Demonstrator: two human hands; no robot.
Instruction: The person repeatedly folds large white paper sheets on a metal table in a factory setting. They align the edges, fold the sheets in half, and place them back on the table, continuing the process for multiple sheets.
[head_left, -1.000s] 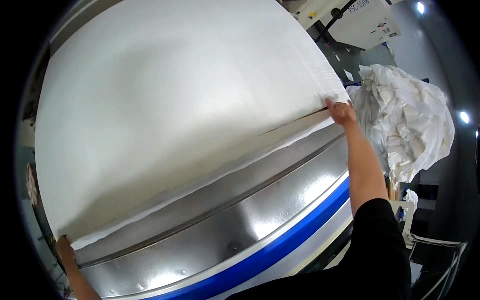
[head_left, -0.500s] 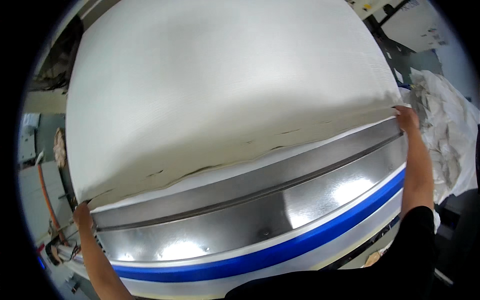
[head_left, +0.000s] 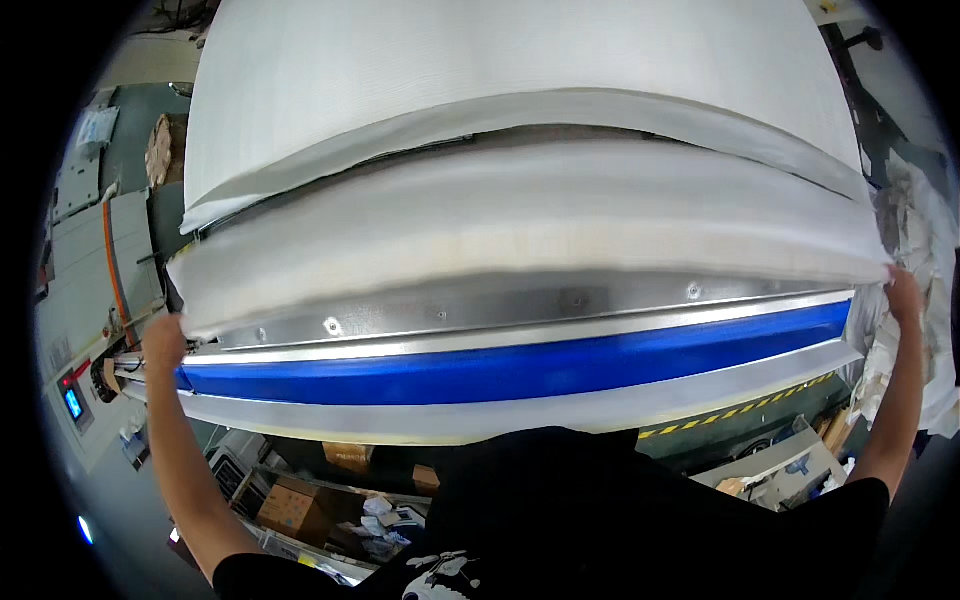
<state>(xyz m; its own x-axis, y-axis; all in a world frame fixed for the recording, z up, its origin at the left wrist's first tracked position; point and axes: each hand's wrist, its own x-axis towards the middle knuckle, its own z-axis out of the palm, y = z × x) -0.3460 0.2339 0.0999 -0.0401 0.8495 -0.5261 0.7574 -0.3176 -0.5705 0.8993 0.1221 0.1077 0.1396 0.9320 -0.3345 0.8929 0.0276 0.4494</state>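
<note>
Between both hands (head_left: 163, 342), taut white sheet (head_left: 520, 225)

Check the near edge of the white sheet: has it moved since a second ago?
Yes. The sheet's near edge has come toward the person: it now overlaps the steel ledge above the blue band, pulled taut between the left hand and right hand.

Sheet (head_left: 520, 230) top cut off, both hands' fingers hidden
</note>
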